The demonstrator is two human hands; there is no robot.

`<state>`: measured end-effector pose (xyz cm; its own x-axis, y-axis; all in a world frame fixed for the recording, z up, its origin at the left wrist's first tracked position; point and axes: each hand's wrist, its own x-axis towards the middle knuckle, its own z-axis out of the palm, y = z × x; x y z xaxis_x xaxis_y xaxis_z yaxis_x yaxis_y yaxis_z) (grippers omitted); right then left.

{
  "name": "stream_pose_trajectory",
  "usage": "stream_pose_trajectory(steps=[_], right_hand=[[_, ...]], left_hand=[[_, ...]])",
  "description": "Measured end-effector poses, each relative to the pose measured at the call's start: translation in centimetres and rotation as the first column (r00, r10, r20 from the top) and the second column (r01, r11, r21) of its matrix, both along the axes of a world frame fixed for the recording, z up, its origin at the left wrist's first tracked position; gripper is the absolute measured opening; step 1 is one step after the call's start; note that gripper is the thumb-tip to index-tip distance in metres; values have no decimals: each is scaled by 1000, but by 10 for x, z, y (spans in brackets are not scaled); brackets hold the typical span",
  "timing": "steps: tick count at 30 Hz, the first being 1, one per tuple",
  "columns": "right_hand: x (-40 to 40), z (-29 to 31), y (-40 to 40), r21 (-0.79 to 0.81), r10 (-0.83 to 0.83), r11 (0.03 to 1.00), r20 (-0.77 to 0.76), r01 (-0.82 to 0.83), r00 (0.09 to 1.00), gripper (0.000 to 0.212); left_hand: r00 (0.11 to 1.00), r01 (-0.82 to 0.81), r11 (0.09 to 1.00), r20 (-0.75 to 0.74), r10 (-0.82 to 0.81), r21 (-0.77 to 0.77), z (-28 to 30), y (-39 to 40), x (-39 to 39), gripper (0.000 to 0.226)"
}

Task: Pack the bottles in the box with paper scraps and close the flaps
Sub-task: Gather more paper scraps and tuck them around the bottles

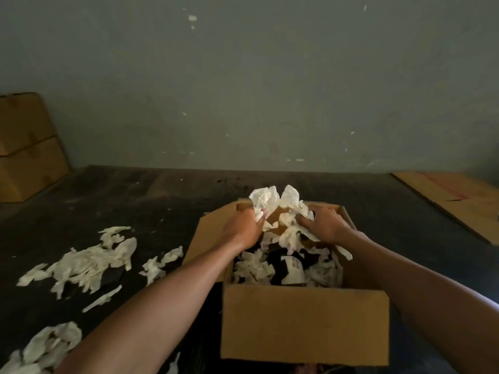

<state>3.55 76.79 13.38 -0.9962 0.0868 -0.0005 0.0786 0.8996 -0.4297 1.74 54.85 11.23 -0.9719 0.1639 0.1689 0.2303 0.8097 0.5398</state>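
The picture is dim and a bit grainy. The paper scraps (89, 261) look brightest against the dark floor (162, 201). The hands are a little blurry. The inside of the box (305, 327) is shadowy. Lines bend near the picture's edges, and corners look darker.

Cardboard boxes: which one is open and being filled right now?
The open box directly under both hands, flaps up and paper scraps inside. The stacked boxes at far left are shut, and the cardboard at right lies flat.
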Motion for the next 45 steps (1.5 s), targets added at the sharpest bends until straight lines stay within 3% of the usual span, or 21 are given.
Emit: stream_pose_trajectory(steps=[3, 6, 9, 12, 14, 17, 20, 23, 26, 28, 30, 31, 33, 35, 37, 39, 41, 43, 45], right_hand=[[-15, -13, 19, -191, 98, 978, 86, -80, 992, 66], [-30, -23, 33, -340, 164, 934, 137, -110, 977, 74], [-45, -29, 38, -375, 147, 923, 134, -87, 980, 60], [-59, -40, 41, -306, 63, 951, 77, -37, 995, 46], [-68, -56, 43, -151, 64, 988, 119, -46, 991, 49], [-67, -100, 47, 52, 136, 984, 389, -169, 911, 76], [-46, -136, 54, 175, 162, 923, 629, -342, 760, 78], [-38, -131, 57, 197, 138, 905, 702, -377, 699, 64], [-48, -93, 54, 144, 235, 898, 641, -415, 731, 51], [-51, -68, 55, 52, 257, 935, 583, -352, 770, 46], [-39, -53, 53, -37, 263, 952, 604, -303, 752, 47], [-29, -51, 51, -36, 288, 935, 654, -352, 700, 49], [-11, -65, 46, 80, 278, 832, 796, -549, 537, 48], [11, -78, 38, 205, 212, 733, 837, -648, 505, 44], [14, -85, 37, 224, 196, 735, 833, -639, 518, 44], [2, -81, 38, 130, 248, 732, 864, -669, 438, 40], [-13, -74, 43, 92, 301, 766, 824, -636, 481, 36], [-29, -74, 49, 113, 323, 837, 689, -536, 649, 35], [-41, -83, 50, 147, 314, 873, 562, -466, 766, 45]], left_hand=[[984, 86, 995, 163, -76, -51, -16, 21, -16, 47], [919, 171, 984, 370, -138, -58, -22, 27, -25, 81], [864, 169, 986, 483, -144, -8, -27, 26, -32, 93], [845, 140, 990, 522, -115, -9, -38, 31, -41, 90], [835, 136, 991, 537, -120, 10, -50, 33, -41, 88], [785, 211, 977, 598, -162, -13, -76, 38, -30, 82], [693, 384, 890, 713, -102, -246, -99, 40, -18, 80], [686, 434, 844, 723, -83, -314, -98, 43, -18, 76], [737, 409, 849, 670, -91, -335, -81, 44, -20, 67], [777, 344, 873, 627, -58, -345, -71, 41, -20, 62], [776, 355, 864, 628, -60, -357, -63, 41, -15, 51], [739, 401, 843, 671, -66, -358, -63, 42, -13, 50], [580, 551, 766, 812, -65, -331, -64, 47, -5, 50], [435, 635, 709, 900, 2, -308, -76, 48, 3, 47], [400, 633, 702, 914, 64, -326, -90, 46, 3, 48], [434, 620, 709, 900, 47, -336, -91, 44, 2, 51], [474, 620, 718, 880, -21, -316, -86, 45, -2, 50], [535, 575, 767, 840, -88, -285, -80, 48, -10, 40], [665, 470, 841, 734, -138, -268, -75, 48, -17, 27]])
